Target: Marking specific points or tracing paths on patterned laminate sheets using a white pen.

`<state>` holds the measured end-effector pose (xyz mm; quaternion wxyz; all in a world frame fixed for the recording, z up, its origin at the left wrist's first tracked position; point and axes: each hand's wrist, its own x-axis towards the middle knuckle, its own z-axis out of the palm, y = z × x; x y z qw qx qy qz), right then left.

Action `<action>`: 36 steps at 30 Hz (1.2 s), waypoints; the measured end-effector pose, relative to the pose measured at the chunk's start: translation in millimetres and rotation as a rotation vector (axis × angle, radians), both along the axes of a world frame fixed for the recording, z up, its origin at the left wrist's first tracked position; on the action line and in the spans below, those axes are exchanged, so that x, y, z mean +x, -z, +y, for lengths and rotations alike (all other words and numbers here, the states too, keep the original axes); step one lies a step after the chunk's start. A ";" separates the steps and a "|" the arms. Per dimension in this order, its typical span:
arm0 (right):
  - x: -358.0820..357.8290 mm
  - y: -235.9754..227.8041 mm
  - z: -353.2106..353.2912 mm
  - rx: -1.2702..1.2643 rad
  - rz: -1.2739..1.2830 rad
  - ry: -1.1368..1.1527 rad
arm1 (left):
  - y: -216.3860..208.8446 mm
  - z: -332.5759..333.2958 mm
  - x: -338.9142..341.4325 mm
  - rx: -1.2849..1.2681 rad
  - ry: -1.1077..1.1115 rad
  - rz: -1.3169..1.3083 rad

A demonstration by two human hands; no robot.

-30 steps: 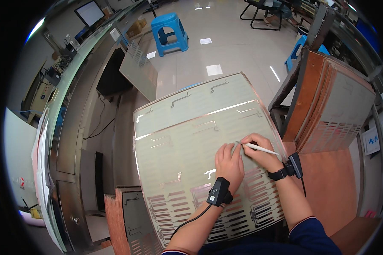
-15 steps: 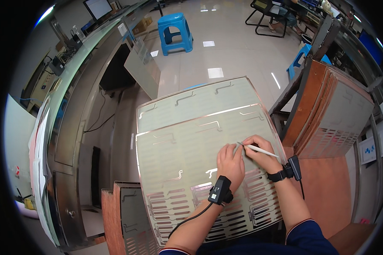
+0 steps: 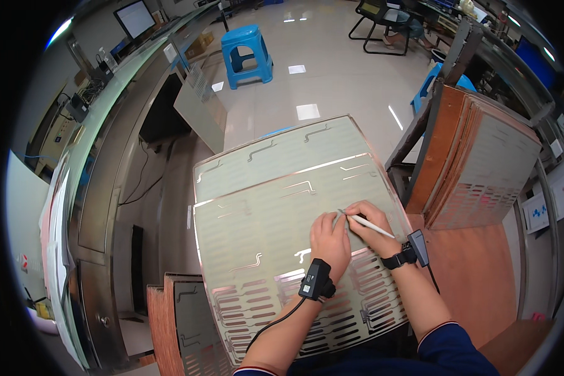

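Note:
A large pale-green panel (image 3: 263, 219) with copper-coloured traces and slots lies flat in front of me. My left hand (image 3: 329, 240) rests on it, fingers curled and pinching a small spot on its surface. My right hand (image 3: 371, 227) holds a thin white pen-like tool (image 3: 371, 224), its tip meeting the left fingertips near the panel's right side. Both wrists wear black bands; a cable runs from the left one down my forearm.
A stack of similar panels (image 3: 482, 169) leans upright in a brown rack on the right. More panels (image 3: 188, 326) stand at lower left. A metal cabinet (image 3: 100, 207) and long bench run along the left. A blue stool (image 3: 249, 53) stands on the shiny floor beyond.
Both hands have stayed at the same spot on the panel; only the view has shifted slightly.

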<state>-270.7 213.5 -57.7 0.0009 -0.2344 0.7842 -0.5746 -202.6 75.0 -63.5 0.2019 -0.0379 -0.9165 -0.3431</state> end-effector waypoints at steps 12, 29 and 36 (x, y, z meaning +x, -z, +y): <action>1.2 -2.3 -0.5 -0.004 -0.011 0.070 | 5.9 -0.5 1.0 -0.048 -0.013 0.059; -19.0 -5.9 -1.8 0.078 -0.119 0.055 | 4.0 -1.2 0.0 0.014 0.005 -0.014; -17.8 -8.9 -1.8 0.092 -0.095 0.082 | 2.6 -0.3 -0.2 -0.022 -0.016 0.059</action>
